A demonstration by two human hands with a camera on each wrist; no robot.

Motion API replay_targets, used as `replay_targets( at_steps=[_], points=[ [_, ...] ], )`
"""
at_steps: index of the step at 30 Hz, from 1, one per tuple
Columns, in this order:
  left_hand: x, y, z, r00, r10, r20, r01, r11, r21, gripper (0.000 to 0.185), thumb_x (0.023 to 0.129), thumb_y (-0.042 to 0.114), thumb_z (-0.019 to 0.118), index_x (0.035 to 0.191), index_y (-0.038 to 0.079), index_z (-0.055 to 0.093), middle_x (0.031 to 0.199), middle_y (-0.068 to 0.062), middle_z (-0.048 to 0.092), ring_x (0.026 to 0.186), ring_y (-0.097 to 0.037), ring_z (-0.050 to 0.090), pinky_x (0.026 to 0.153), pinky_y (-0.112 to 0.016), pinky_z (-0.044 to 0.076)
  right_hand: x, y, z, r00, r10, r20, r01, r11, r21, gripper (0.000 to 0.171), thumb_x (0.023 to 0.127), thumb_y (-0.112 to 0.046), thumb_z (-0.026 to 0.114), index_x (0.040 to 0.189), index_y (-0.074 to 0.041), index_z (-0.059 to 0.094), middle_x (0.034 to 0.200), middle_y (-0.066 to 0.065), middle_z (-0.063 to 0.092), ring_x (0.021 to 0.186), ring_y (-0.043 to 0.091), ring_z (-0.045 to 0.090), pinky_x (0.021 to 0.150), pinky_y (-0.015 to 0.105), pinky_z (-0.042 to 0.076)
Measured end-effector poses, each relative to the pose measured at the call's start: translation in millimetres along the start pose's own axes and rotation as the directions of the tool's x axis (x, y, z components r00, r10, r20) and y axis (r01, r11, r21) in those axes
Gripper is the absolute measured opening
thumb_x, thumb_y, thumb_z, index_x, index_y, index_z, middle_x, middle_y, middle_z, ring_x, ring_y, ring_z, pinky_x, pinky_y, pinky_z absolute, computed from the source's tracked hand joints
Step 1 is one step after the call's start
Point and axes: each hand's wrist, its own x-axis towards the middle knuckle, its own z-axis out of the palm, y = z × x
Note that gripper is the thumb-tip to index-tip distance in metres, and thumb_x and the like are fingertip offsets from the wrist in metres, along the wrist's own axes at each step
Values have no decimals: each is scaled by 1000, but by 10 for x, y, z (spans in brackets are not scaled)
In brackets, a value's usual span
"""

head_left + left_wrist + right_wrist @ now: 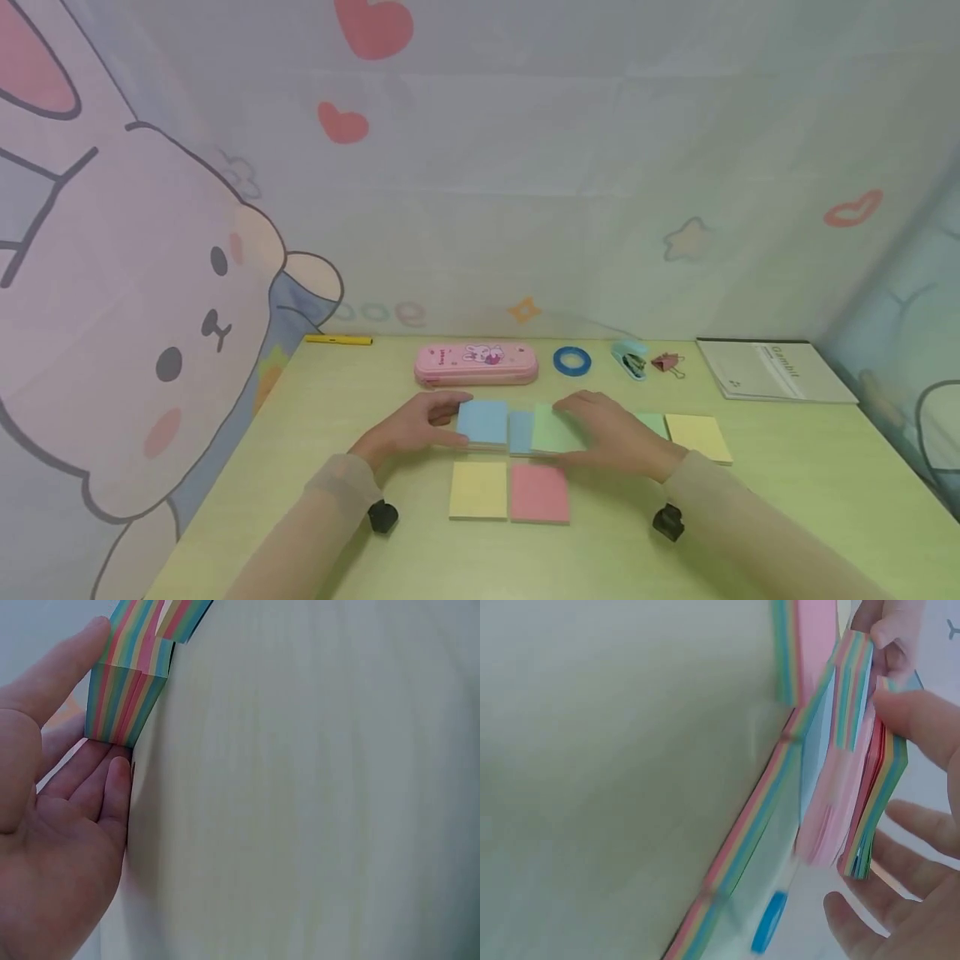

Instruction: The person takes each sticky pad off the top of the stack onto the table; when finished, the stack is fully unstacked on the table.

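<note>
Nearest, a yellow pad (478, 491) and a pink pad (540, 494) are laid flat, side by side, on the pale surface (510, 568). Beyond them, a blue-topped stack (483, 423) is clamped in the grip of the left hand (411, 425); a green pad (557, 429) is pinched by the right hand (617, 435), overlapping a blue pad (520, 432) in the head view. It is advised that the green pad be kept level, its loose-edged sheets pressed together against fanning, and the stack's corners be held square. Squarish paper blocks with striped, multicoloured edges are noted. Farther back, a pink case (476, 367) with rounded ends and a blue ring of tape (558, 362) are placed.
</note>
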Motion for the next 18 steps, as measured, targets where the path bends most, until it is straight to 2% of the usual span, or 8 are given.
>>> replay_targets(
  at_steps=[5,9,13,18],
  points=[
    [-10,24,-8,1000,5,-8,-5,1000,5,77,91,17,85,156,2,47,160,-15,48,148,-36,47,122,-48,38,-377,143,-85,998,-62,-21,62,998,-6,60,83,-36,91,130,-10,66,130,-1,68,120,25,57,102,48,50],
    [-4,14,-25,1000,0,-19,1,1000,8,77,90,17,86,156,4,49,159,-13,50,147,-34,48,122,-46,38,-590,170,-107,997,-74,8,74,997,17,56,80,-35,93,125,-16,66,127,-9,67,116,19,54,99,43,50],
    [-1,16,-21,1000,-18,-15,18,1000,1,77,89,17,87,156,6,49,160,-12,49,148,-33,47,122,-44,38,-725,134,-98,996,-66,60,64,998,24,53,82,-39,91,123,-20,65,129,-10,65,117,19,53,99,43,53],
    [-10,18,0,1000,-13,-8,12,1000,-9,77,90,16,86,156,4,48,160,-15,48,148,-35,47,123,-46,38,-769,85,-79,995,-64,78,64,998,2,51,82,-33,90,125,-15,67,130,-4,66,121,24,58,104,48,53]
  ],
)
